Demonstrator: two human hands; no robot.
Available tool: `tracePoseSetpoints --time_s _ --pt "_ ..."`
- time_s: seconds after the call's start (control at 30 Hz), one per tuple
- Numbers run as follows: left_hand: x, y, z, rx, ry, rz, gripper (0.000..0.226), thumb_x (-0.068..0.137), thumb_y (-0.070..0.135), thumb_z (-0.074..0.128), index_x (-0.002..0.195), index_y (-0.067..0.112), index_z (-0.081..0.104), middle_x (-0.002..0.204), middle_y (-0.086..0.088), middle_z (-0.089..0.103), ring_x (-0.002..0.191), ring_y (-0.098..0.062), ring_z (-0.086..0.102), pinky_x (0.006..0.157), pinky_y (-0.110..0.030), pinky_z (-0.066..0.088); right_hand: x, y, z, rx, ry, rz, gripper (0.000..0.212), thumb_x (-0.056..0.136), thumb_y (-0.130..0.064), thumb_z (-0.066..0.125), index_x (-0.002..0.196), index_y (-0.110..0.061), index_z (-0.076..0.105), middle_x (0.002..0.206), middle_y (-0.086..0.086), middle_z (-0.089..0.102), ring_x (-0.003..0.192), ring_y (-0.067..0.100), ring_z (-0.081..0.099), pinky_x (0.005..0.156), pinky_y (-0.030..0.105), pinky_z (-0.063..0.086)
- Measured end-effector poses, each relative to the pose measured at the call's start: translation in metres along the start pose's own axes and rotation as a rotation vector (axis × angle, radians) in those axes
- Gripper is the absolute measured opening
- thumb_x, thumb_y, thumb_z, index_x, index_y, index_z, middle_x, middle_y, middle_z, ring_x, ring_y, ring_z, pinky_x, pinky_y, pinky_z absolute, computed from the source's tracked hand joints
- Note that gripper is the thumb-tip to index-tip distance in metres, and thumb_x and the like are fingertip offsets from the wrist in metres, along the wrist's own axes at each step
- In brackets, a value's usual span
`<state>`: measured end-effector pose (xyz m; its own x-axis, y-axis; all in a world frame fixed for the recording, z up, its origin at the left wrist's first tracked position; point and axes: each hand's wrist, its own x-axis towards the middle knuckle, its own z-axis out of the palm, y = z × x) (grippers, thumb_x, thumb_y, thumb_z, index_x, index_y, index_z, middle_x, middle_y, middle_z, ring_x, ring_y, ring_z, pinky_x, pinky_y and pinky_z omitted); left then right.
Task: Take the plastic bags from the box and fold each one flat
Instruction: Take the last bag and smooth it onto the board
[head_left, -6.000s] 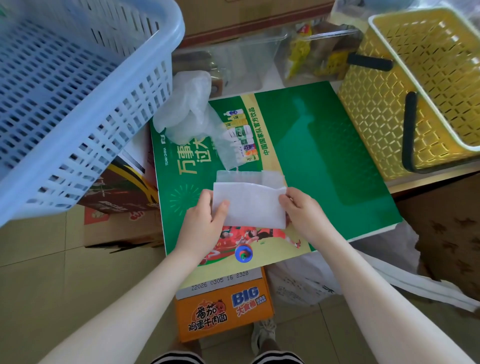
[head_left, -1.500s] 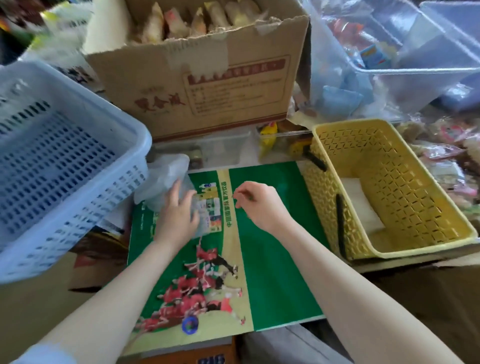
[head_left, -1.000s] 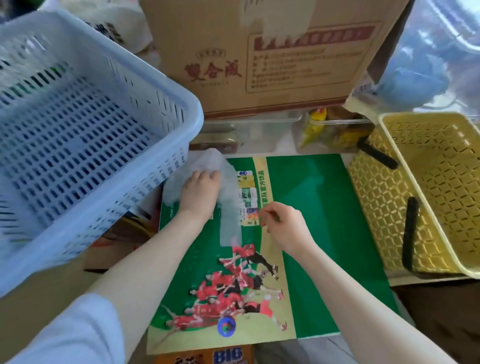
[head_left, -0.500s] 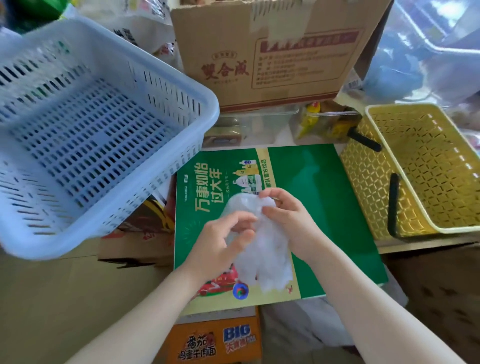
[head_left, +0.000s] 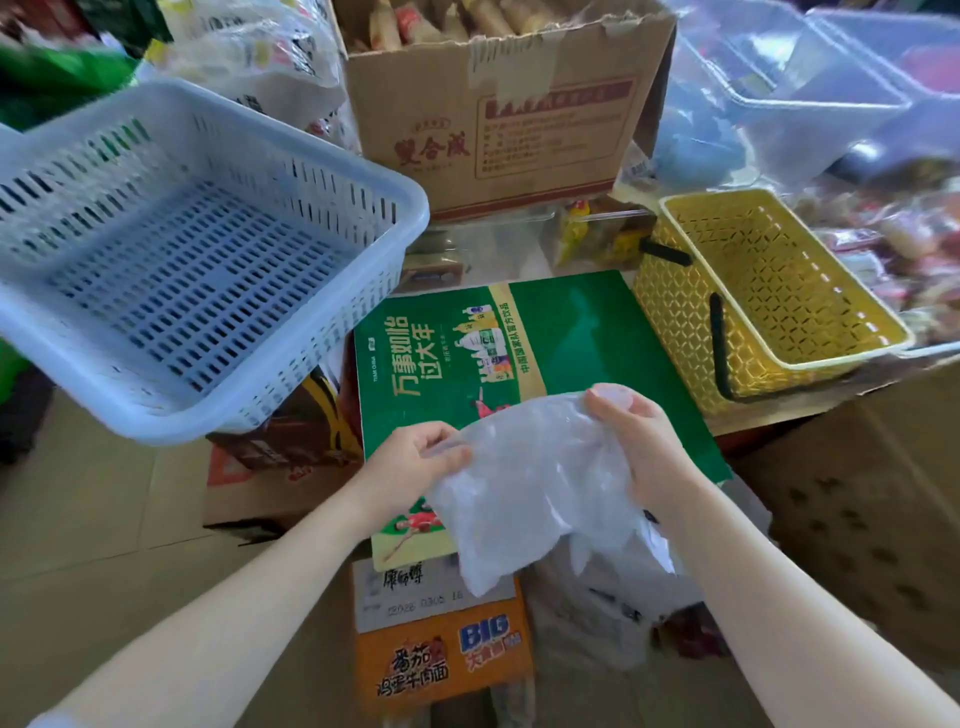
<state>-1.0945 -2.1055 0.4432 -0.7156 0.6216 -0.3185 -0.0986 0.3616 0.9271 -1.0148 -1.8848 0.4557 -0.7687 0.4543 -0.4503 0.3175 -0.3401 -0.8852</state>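
A crumpled, translucent white plastic bag (head_left: 530, 483) hangs in the air over the near edge of a flat green printed carton (head_left: 571, 338). My left hand (head_left: 415, 462) pinches the bag's upper left edge between thumb and fingers. My right hand (head_left: 639, 436) grips its upper right edge, fingers curled into the plastic. The bag is stretched between both hands and droops toward me, hiding part of the carton's picture.
A pale blue slotted basket (head_left: 363, 218) stands at the left, tilted. A yellow basket (head_left: 675, 322) with black handles stands at the right. Behind is an open brown cardboard box (head_left: 498, 130) of packets. An orange noodle box (head_left: 441, 654) and other bags lie below.
Both hands have pulled apart and toward me, spreading the bag wider between them and lifting it off the green carton. The camera has tilted up.
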Motion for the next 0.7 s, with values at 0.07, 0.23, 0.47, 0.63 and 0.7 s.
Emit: tracePoseSetpoints --time_s 0.07,0.23,0.47,0.63,0.7 --pt "-0.004 0.006 -0.001 -0.110 0.120 -0.013 0.012 0.088 0.018 0.060 0.078 0.010 0.062 0.072 0.000 0.067 0.064 -0.011 0.061 0.061 -0.022 0.046 -0.001 0.008 -0.014 -0.415 0.089 -0.092 0.006 0.087 -0.014 0.062 0.081 -0.016 0.061 0.074 0.001 0.059 0.068 0.021 0.056 0.057 0.021 0.043" --pt "-0.011 0.026 0.011 -0.034 0.134 0.091 0.014 0.086 0.022 0.064 0.075 0.014 0.065 0.065 0.001 0.063 0.061 -0.012 0.056 0.062 -0.024 0.043 -0.024 0.004 -0.004 -1.017 -0.072 -0.437 0.040 0.087 -0.022 0.063 0.126 -0.016 0.053 0.119 -0.007 0.051 0.113 0.005 0.045 0.090 0.012 0.030" --pt "-0.027 0.045 0.028 -0.103 0.032 0.233 0.021 0.080 0.032 0.068 0.082 0.011 0.068 0.073 -0.006 0.065 0.068 -0.016 0.058 0.065 -0.030 0.047 -0.049 -0.018 0.033 -0.842 -0.373 -0.506 0.015 0.081 -0.022 0.071 0.077 -0.029 0.058 0.069 -0.011 0.055 0.062 0.004 0.048 0.059 0.020 0.039" --pt "-0.039 0.035 0.028 -0.293 0.100 0.056 0.022 0.079 0.027 0.062 0.071 0.007 0.063 0.057 0.004 0.062 0.050 -0.009 0.055 0.049 -0.019 0.044 -0.049 -0.006 0.018 -0.663 -0.156 -0.392 0.033 0.084 -0.013 0.066 0.059 -0.012 0.044 0.053 -0.005 0.037 0.046 0.005 0.030 0.044 0.017 0.024" --pt "-0.041 0.022 0.028 -0.304 0.147 -0.025 0.022 0.083 0.023 0.061 0.070 0.005 0.062 0.052 0.005 0.060 0.046 -0.009 0.051 0.046 -0.019 0.041 -0.047 -0.003 0.009 -0.590 -0.028 -0.355 0.028 0.089 -0.014 0.060 0.064 -0.004 0.050 0.055 -0.003 0.037 0.046 0.004 0.030 0.045 0.018 0.023"
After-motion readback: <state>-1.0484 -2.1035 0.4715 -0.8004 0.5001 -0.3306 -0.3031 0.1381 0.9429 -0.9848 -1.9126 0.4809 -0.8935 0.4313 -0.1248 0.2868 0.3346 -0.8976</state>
